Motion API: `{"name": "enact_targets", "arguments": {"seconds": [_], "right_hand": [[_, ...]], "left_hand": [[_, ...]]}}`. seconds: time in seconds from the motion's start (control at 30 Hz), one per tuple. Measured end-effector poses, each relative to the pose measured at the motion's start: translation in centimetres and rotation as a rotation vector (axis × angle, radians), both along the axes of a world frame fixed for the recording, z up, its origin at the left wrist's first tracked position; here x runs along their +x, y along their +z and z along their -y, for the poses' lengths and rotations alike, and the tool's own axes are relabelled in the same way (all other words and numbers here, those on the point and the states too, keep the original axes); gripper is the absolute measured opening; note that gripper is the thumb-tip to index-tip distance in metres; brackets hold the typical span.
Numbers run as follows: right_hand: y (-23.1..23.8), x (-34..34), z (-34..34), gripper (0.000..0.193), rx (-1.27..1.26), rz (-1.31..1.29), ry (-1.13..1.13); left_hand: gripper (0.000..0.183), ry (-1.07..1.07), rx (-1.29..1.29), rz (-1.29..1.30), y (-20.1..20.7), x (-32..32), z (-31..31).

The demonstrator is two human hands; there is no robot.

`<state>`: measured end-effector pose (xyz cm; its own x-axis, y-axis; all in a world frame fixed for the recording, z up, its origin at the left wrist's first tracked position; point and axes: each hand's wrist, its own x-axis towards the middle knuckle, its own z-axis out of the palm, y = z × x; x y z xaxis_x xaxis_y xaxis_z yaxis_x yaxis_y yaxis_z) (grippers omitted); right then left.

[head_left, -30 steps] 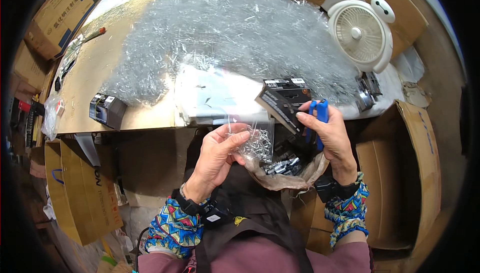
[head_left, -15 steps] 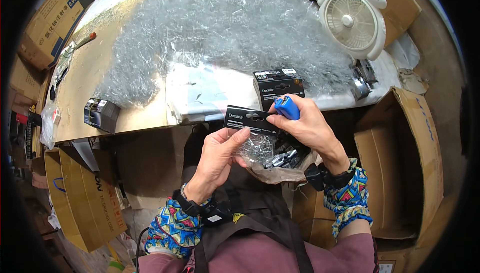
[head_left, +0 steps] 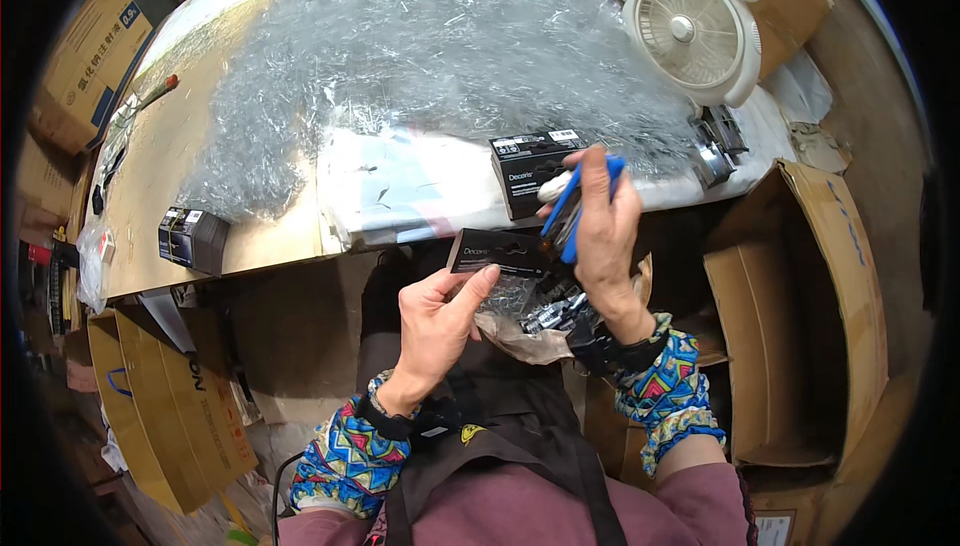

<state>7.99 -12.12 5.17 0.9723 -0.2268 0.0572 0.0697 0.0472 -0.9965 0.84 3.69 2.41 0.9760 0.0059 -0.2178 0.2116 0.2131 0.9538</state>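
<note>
Held between the thumb and fingers of my left hand [head_left: 440, 306] is a clear plastic packet [head_left: 508, 293] of small wire pieces, topped by a folded black header card [head_left: 492, 250]. To its right, my right hand [head_left: 608, 236] grips a blue stapler [head_left: 566, 208], its jaws pointing up and left, apart from the card. Under both hands sits a crumpled plastic bag [head_left: 530, 344] with silvery metal and black pieces [head_left: 556, 314] in it. Just beyond the stapler, a block of black printed cards [head_left: 515, 186] stands at the table's edge, partly covered by my right hand.
A broad heap of clear filled packets [head_left: 420, 56] covers much of the table [head_left: 150, 216]. Another black card block [head_left: 193, 241] stands at the left front edge. A white fan [head_left: 690, 31] is at the back right. Open cardboard boxes [head_left: 800, 326] flank me.
My right hand has left the header card, rising and turning so the stapler's side shows. My left hand still holds the packet. The whole view has shifted slightly.
</note>
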Motion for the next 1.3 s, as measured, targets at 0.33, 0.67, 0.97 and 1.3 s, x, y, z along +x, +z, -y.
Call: {"name": "enact_targets", "arguments": {"seconds": [0.33,0.67,0.97,1.3], "right_hand": [[-1.9,-1.7,-1.4,0.043,0.009,0.050,-0.030],[-2.6,-3.0,-1.9,0.029,0.141,0.199,-0.043],[-1.3,-2.2,1.0,0.015,0.037,0.084,0.090],[-0.2,-0.2,3.8,0.020,-0.689,0.234,0.119]], "left_hand": [[0.018,0.019,0.126,0.081,0.0,-0.9,1.3],[0.023,-0.059,0.664,0.611,-0.9,-0.2,3.0],[0.029,0.177,1.229,0.671,-3.3,13.0,-9.6],[0.030,-0.001,0.911,0.231,-2.4,15.4,-9.2]]}}
